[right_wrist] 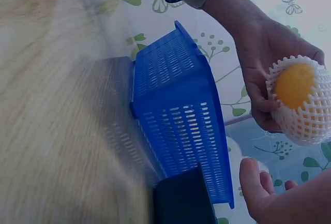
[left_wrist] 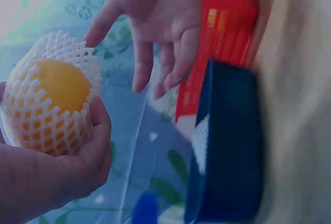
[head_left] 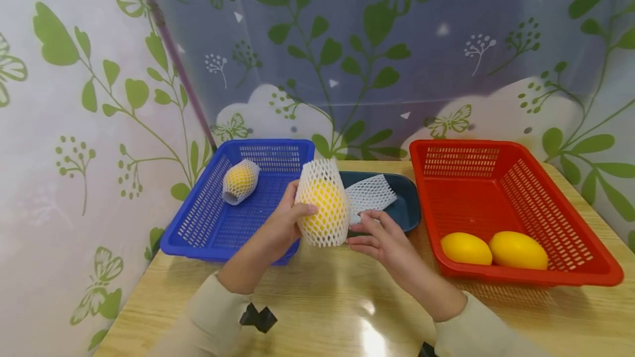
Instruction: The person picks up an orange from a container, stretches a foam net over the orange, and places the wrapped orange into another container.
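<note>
My left hand [head_left: 285, 216] holds up a yellow mango [head_left: 324, 203] wrapped in a white foam net sleeve [head_left: 324, 236], thumb across its near side. In the left wrist view, bare yellow skin shows through the sleeve's open end. To its right is my right hand [head_left: 379, 238], holding nothing, with loosely bent fingers [right_wrist: 251, 182] beside the sleeve. Behind the hands, a dark teal tray [head_left: 409, 208] has another foam net [head_left: 372, 194] lying flat in it.
At the left, a blue basket [head_left: 198, 203] contains one netted mango [head_left: 240, 180]. A red basket [head_left: 466, 203] on the right has two bare mangoes [head_left: 518, 250] near its front wall. All stand on a wooden table [head_left: 317, 313], with patterned curtain behind.
</note>
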The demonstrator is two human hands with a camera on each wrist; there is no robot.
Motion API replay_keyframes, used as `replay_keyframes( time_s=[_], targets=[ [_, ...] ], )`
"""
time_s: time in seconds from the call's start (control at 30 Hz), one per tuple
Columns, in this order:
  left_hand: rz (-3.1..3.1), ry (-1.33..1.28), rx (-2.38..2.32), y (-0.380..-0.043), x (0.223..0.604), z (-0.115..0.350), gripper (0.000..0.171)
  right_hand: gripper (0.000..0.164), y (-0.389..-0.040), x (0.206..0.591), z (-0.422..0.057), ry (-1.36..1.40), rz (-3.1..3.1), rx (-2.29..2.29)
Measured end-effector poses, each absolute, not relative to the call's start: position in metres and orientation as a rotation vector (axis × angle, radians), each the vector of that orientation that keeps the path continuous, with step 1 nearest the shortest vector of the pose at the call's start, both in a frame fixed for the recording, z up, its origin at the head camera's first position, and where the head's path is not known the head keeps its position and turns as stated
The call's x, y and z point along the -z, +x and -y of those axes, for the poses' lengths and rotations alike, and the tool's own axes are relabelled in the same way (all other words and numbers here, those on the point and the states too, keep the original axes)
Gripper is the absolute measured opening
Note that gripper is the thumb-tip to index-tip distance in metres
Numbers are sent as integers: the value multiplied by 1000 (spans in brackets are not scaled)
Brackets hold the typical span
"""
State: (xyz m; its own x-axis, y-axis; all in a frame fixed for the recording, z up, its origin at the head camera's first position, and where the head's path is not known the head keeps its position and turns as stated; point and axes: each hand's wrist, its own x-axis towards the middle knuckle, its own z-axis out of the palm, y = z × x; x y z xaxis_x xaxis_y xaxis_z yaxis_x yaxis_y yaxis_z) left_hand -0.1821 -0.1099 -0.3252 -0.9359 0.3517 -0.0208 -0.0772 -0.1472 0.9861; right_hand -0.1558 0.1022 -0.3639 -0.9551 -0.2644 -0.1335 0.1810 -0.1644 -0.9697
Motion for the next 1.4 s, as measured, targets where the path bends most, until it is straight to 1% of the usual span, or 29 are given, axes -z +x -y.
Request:
replay_keyframes(
  time_s=[0.2, 0.43, 0.63, 0.77, 0.93, 1.13, 1.23, 1.4],
  targets=[
    [-1935, 311, -2105, -200, 300, 131, 63, 44, -165, 363, -87, -151, -1974, 2171],
    [-2129, 299, -1990, -222, 276, 148, 65, 53, -173, 365, -71, -334, -2285, 1985],
    [-2347, 158, -1820, -251, 266, 159, 70, 58, -176, 368, -54, -529, -2457, 1879],
    [-2434, 70, -1697, -273, 261, 165, 75, 62, -177, 371, -43, -652, -2620, 1729],
    [-2506, 18, -1629, -296, 261, 175, 78, 69, -180, 375, -31, -802, -2779, 1472],
    [-2611, -29, -1594, -317, 270, 187, 79, 77, -184, 377, -18, -899, -2837, 1169],
    [-2683, -34, -1521, -326, 279, 189, 80, 78, -185, 379, -14, -942, -2892, 1018],
    [-2923, -30, -1245, -344, 304, 187, 82, 81, -188, 384, -10, -984, -2950, 904]
  ],
)
